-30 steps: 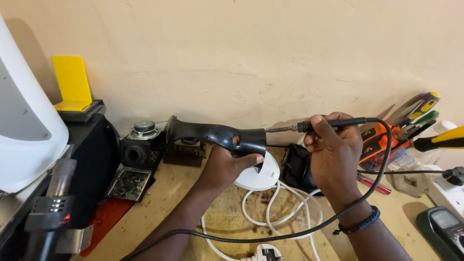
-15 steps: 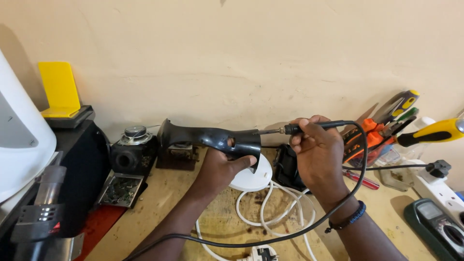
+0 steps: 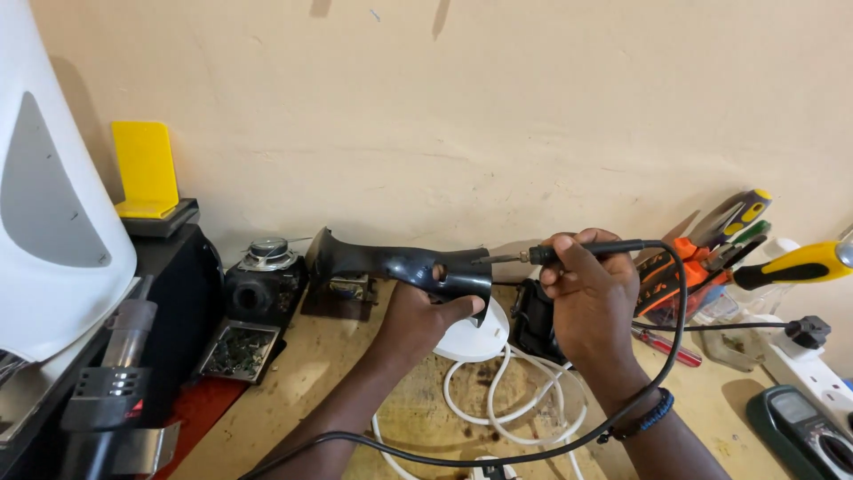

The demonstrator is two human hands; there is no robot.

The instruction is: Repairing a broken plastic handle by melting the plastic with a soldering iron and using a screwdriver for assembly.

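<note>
Surface: worn wooden bench, lower frame | centre: white cable coil, white round base | left: small tray of parts, red mat | right: red screwdriver, multimeter, white power strip

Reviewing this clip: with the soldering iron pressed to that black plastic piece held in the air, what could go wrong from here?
1. The left hand grips the black plastic handle piece close to where the soldering iron tip meets it; a slip could burn the thumb.
2. The iron's black cord loops around the right hand and wrist, so it could snag.
3. The piece is unsupported above the bench, so it may wobble.
</note>
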